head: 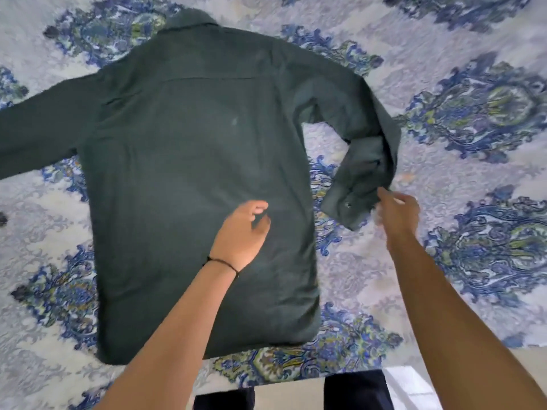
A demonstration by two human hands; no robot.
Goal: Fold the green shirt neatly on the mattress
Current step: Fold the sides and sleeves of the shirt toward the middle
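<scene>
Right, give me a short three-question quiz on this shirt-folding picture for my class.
1. Fill in: the black band is on the person's ____ wrist.
2. True or false: the green shirt has its collar nearest the person.
3. The cuff by the right hand belongs to a sleeve that is: A bent at the elbow, B laid straight out, C tucked under the shirt.
Key: 1 left; 2 false; 3 A.

The shirt (189,161) lies flat on the mattress (444,54), collar (189,22) at upper centre. One sleeve (38,134) reaches the left edge. The other sleeve (370,119) bends down at right, its cuff (349,199) touching the right hand (396,211). The left hand (239,235) is over the shirt's lower middle.
</scene>
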